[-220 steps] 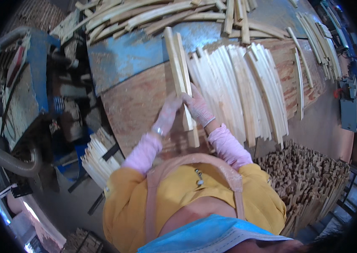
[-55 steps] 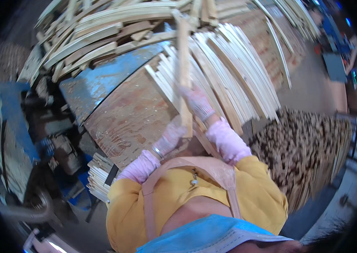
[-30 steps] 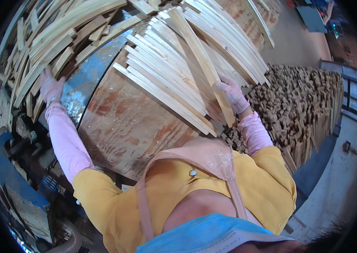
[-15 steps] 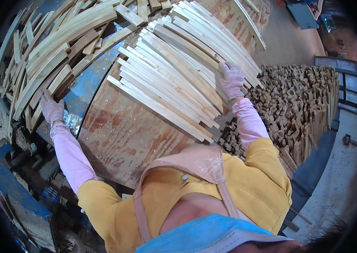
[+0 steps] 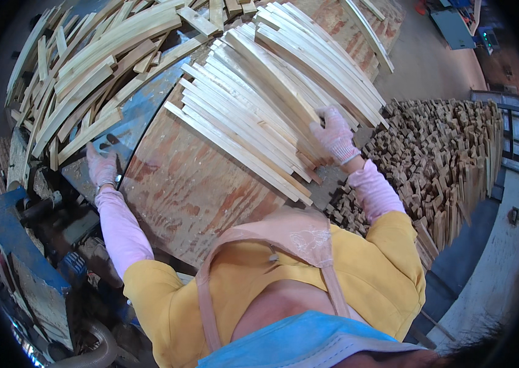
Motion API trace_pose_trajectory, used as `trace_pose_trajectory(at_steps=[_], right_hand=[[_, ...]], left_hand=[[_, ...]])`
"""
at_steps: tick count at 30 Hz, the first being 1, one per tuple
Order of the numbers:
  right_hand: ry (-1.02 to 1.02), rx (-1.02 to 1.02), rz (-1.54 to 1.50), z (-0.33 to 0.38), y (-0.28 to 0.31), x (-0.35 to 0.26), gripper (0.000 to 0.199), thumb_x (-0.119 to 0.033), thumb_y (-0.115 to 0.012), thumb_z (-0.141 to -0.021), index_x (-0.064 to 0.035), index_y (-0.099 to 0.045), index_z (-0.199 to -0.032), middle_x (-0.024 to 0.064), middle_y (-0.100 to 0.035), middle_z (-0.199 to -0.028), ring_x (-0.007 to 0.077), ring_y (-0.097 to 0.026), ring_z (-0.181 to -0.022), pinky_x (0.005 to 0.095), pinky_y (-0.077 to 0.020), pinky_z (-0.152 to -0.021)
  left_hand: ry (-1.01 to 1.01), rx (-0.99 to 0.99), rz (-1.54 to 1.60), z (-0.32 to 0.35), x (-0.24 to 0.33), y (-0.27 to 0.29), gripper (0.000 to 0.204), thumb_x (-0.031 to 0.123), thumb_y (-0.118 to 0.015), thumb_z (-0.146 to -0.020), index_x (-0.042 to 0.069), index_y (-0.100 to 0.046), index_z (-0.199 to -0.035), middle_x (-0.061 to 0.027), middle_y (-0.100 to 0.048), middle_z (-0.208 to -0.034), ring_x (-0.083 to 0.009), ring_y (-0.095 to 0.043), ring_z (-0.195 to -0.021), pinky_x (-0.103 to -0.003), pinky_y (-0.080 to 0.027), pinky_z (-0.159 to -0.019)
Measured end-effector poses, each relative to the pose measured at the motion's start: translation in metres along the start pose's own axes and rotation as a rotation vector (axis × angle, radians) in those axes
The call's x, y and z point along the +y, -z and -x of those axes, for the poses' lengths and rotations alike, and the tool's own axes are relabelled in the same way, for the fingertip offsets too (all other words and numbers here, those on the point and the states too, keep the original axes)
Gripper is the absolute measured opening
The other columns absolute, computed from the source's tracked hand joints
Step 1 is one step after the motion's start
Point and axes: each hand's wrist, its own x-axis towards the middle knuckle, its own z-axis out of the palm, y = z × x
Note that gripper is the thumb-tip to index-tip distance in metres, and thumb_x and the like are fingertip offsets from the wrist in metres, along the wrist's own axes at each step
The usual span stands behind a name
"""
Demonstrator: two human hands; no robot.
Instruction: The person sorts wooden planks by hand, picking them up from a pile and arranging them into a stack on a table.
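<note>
My left hand [image 5: 101, 167], in a pale pink glove, is over the blue metal table [image 5: 140, 110], just below the near end of a wood strip [image 5: 91, 139]. Its fingers are stretched out and hold nothing. The gloved right hand [image 5: 337, 138] is at the right of a fan of pale wood strips [image 5: 228, 116]. Between its thumb and fingers is the near end of a thicker wood strip [image 5: 274, 80], which slants over the others. Strip ends beside that hand are blurred. The fan rests on a stained wooden board [image 5: 192, 178].
A heap of mixed wood strips [image 5: 97, 67] covers the far left. Densely packed upright wood pieces [image 5: 437, 159] stand at the right, near a metal frame [image 5: 517, 135]. Blue machinery [image 5: 23, 239] lies at the lower left. A long loose strip [image 5: 366, 34] is at the far edge.
My left hand has drawn back from the heap's strip, toward me. The right hand has come slightly nearer, and a thicker strip now slants across the fan at its fingers. The view has shifted a little.
</note>
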Motion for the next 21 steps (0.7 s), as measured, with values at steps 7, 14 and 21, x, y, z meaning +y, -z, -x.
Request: trace_pose_trajectory(at_steps=[7,14,21], right_hand=[[0.025,0.045,-0.138,-0.036,0.003,0.043,0.037,-0.013,-0.072,-0.091,-0.0037,-0.065,-0.126,0.0122,-0.07,-0.11,0.0184,-0.067,-0.098,0.0302,-0.0568,-0.085],[0.051,0.412,0.369,-0.078,-0.005,0.091,0.05,-0.037,-0.078,-0.084,-0.0108,-0.071,-0.125,0.0164,-0.064,-0.131,0.0307,-0.057,-0.124,0.0436,-0.04,-0.112],[-0.039,-0.038,0.309,-0.052,0.0,0.026,0.067,-0.045,-0.075,-0.085,-0.0174,-0.057,-0.144,0.0171,-0.071,-0.106,0.0336,-0.068,-0.101,0.0473,-0.0524,-0.087]], left_hand=[[-0.184,0.099,-0.041,0.092,-0.01,-0.057,0.055,0.031,-0.065,-0.093,0.004,-0.055,-0.139,-0.0233,-0.06,-0.132,-0.043,-0.057,-0.121,-0.051,-0.046,-0.105],[-0.229,0.012,-0.057,0.159,0.018,-0.034,0.057,0.026,-0.07,-0.087,0.004,-0.054,-0.138,-0.0225,-0.057,-0.133,-0.0422,-0.052,-0.127,-0.051,-0.042,-0.109],[-0.219,0.113,-0.109,0.175,0.006,-0.048,0.061,0.026,-0.07,-0.087,0.005,-0.051,-0.141,-0.0223,-0.055,-0.135,-0.0417,-0.051,-0.129,-0.052,-0.04,-0.11]])
